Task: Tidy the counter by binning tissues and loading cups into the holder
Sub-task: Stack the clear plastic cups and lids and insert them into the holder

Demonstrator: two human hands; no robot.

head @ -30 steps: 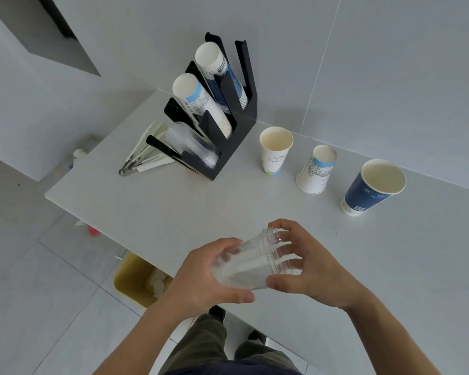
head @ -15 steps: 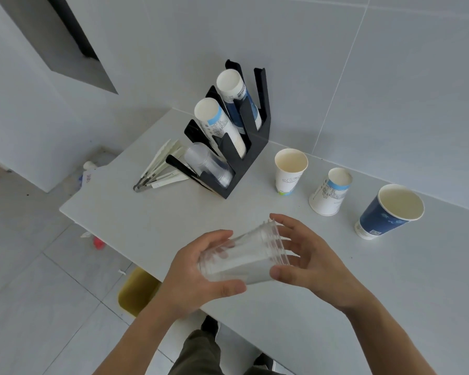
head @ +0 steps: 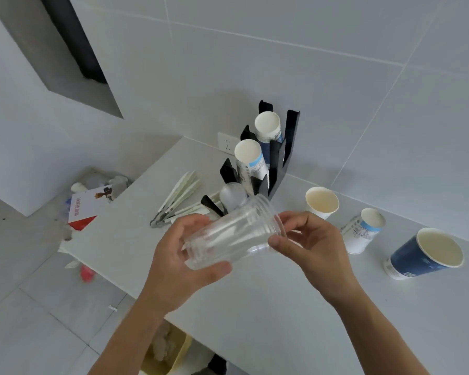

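A stack of clear plastic cups (head: 233, 236) lies sideways in the air between both hands, just in front of the black cup holder (head: 282, 163). My left hand (head: 173, 263) grips its base end and my right hand (head: 312, 244) pinches its rim end. The holder stands by the wall with two paper-cup stacks and a clear-cup stack (head: 232, 196) in its slots. On the counter (head: 282, 307) to the right stand a cream paper cup (head: 321, 203), a white cup with a blue band (head: 363, 231) and a large blue cup (head: 425, 255).
Tongs and wrapped utensils (head: 176, 196) lie left of the holder. A wall socket (head: 226, 143) sits behind it. Under the counter's near edge is a yellow bin (head: 171, 350) holding tissues. Boxes and litter (head: 90, 204) lie on the floor to the left.
Both hands have lifted the clear cup stack up and forward toward the holder. The view has tilted up, showing more wall.
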